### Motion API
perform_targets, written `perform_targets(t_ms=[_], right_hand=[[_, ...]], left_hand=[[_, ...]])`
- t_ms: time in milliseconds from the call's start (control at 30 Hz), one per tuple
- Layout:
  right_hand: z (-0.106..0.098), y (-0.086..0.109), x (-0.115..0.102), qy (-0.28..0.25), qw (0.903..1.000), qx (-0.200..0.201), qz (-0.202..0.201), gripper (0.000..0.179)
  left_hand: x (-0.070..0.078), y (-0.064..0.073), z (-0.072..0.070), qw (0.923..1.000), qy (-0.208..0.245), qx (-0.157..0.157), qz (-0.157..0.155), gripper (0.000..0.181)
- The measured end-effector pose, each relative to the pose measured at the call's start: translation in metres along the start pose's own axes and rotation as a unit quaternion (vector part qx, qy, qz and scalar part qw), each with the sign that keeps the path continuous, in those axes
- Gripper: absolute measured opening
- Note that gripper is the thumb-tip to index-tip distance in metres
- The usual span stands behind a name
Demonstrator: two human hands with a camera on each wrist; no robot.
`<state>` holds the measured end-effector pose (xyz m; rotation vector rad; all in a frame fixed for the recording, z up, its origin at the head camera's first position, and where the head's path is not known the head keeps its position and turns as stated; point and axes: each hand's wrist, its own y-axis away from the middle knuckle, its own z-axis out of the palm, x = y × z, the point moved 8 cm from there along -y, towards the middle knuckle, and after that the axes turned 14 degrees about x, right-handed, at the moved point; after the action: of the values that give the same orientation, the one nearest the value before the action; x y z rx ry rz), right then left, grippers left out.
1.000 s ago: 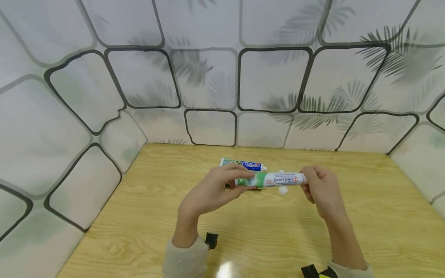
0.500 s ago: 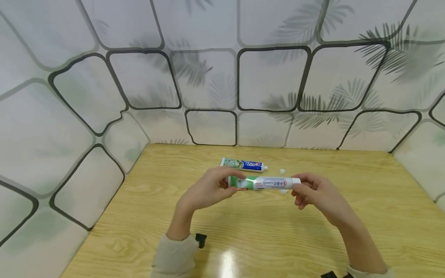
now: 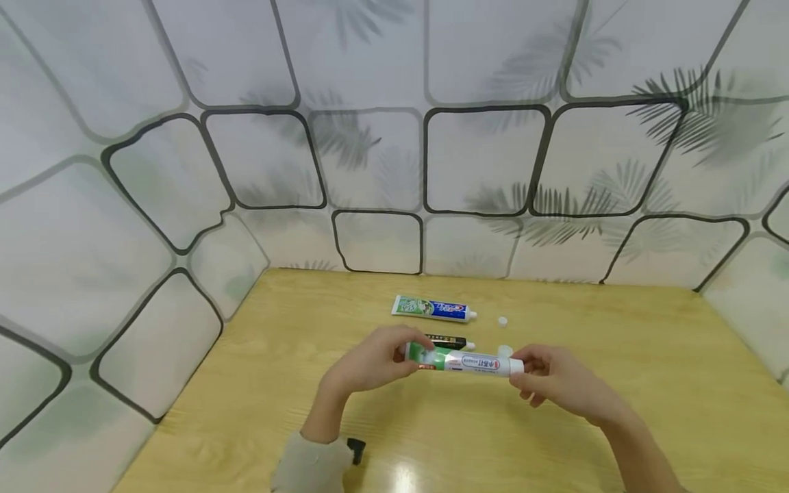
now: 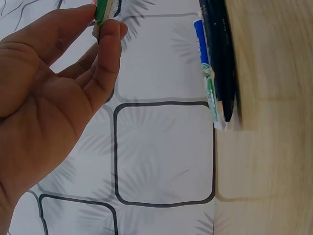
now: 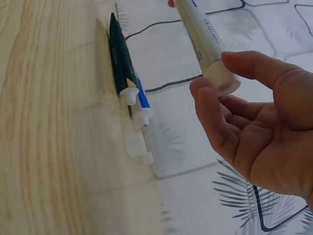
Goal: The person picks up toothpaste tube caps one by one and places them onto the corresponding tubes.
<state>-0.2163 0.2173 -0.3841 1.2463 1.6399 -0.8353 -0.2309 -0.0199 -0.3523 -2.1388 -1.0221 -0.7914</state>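
Note:
Both hands hold a white-and-green toothpaste tube [image 3: 471, 361] level above the table. My left hand [image 3: 372, 359] pinches its flat green end between thumb and fingers; the left wrist view shows only that end [image 4: 101, 14]. With thumb and fingertips, my right hand [image 3: 564, 383] grips the white cap [image 5: 222, 81], which sits on the tube. Behind, a blue-and-green toothpaste tube [image 3: 431, 309] lies with its nozzle bare. A black toothpaste tube [image 3: 453, 341], partly hidden by the held one, lies in front of it, also uncapped.
Two loose white caps, a small one [image 3: 503, 321] and a larger one [image 3: 505, 351], lie on the wooden table [image 3: 246, 383] right of the uncapped nozzles. A patterned wall covering [image 3: 382, 243] rises along the table's back and sides.
Both hands have brought the tube lower and slightly left, uncovering the tubes and caps behind it. The right hand has turned, its fingers looser around the cap. The head view has tilted up slightly.

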Motion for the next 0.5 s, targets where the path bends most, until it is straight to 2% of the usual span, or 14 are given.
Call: perform_targets(t_ms=[133, 300, 500], right_hand=[[0.002, -0.001, 0.013, 0.018, 0.9998, -0.009, 0.01, 0.033], [0.006, 0.001, 0.026, 0.046, 0.9984, -0.033, 0.004, 0.025], [0.008, 0.0, 0.03, 0.081, 0.9958, -0.04, -0.013, 0.018]], left_hand=[[-0.011, 0.001, 0.017, 0.9992, -0.008, -0.019, -0.035, 0.028], [-0.018, 0.001, 0.038, 0.9967, -0.051, -0.047, -0.041, 0.03], [-0.021, 0.001, 0.045, 0.9936, -0.087, -0.059, -0.042, 0.032]])
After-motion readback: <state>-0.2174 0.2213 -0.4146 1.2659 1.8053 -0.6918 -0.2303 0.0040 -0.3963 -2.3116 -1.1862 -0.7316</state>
